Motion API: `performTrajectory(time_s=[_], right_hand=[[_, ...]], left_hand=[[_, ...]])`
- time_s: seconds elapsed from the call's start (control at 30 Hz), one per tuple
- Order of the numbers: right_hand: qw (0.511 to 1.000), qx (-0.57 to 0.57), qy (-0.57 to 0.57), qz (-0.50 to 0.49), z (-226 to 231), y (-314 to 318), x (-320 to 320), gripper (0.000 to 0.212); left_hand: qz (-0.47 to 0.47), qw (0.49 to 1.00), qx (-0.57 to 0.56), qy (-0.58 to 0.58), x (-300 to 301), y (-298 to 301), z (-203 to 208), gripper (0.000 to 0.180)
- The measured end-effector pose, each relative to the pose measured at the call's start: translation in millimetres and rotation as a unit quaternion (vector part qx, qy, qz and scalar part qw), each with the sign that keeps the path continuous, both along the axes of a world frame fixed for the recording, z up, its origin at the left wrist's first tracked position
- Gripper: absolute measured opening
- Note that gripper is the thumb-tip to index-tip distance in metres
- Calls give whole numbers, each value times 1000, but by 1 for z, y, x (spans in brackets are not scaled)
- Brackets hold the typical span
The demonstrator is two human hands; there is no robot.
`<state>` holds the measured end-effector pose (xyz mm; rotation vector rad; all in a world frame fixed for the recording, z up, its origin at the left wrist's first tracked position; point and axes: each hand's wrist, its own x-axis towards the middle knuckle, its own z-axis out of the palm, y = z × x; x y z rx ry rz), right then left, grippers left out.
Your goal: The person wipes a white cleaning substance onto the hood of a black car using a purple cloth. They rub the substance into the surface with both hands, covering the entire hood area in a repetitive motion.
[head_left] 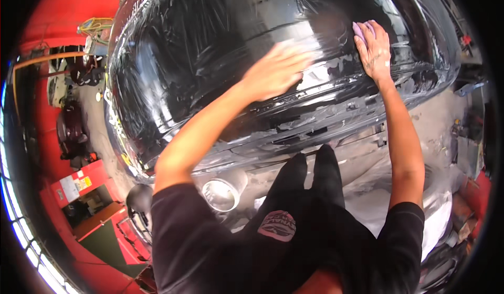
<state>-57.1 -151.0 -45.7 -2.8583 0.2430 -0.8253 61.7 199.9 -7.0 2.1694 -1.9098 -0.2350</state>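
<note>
A glossy black car panel [273, 10], wet-looking and streaked, spreads in front of me, with wrinkled clear plastic film [184, 47] over its left part. My right hand [374, 52] presses a purple pad [362, 29] against the panel's right side, fingers bent over it. Its exact kind is mostly hidden by the fingers. Further left, my left hand [278, 72] is over the middle of the panel, blurred by motion. Its fingers look stretched out and flat, and I see nothing held in them. Whether its palm touches the surface is unclear.
A pale bucket [224, 190] stands on the floor below the panel, left of my legs. Whitish plastic sheeting [367, 194] lies to my right. Red cabinets [86, 189] and a yellow cable bundle [95, 26] are on the left.
</note>
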Motion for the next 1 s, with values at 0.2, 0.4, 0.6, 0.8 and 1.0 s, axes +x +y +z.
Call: performTrajectory(time_s=[0.2, 0.4, 0.6, 0.8, 1.0], right_hand=[[999, 25, -13, -20, 10, 15, 2, 41], [1000, 30, -2, 8, 13, 20, 6, 42], [997, 50, -6, 61, 6, -24, -18, 42], [999, 35, 6, 13, 8, -12, 0, 43], [996, 53, -13, 71, -1, -26, 0, 44]], left_hand=[[140, 984, 103, 28, -18, 211, 26, 57], [-2, 999, -15, -41, 29, -90, 22, 53], [91, 990, 111, 0, -17, 75, 31, 57], [152, 984, 86, -17, -10, 50, 24, 58], [198, 979, -31, -30, 25, -47, 10, 57]])
